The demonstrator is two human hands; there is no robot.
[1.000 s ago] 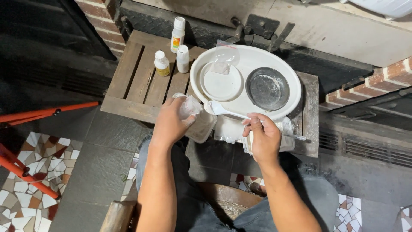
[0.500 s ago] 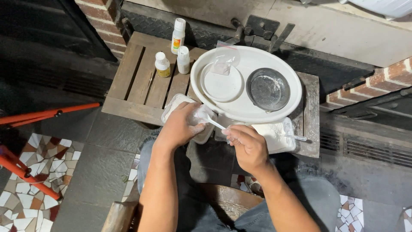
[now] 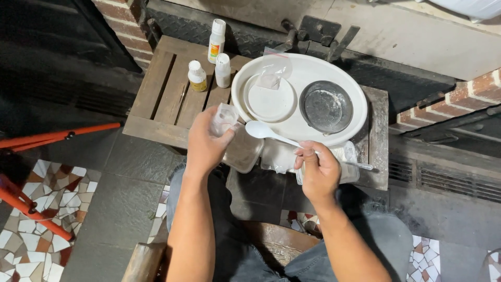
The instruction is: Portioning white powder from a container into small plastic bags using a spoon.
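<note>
A makeshift work spot at a home hearth or outdoor patio, seen from above: red brick walls [image 3: 117,18] frame a dark cast-metal grate [image 3: 313,31], and a weathered slatted wooden pallet [image 3: 162,94] serves as a low bench. The floor mixes grey stone slabs [image 3: 120,209] with a mosaic of broken coloured tiles [image 3: 36,230]. Small white plastic bottles [image 3: 216,42] and a large round white tray [image 3: 344,89] crowd the pallet, while an orange metal stand [image 3: 47,138] juts in nearby.

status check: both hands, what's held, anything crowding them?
Left hand shut on clear plastic cup. Right hand shut on white spoon, bowl pointed at cup. Crowding: white tray, plastic bags under the spoon.
</note>
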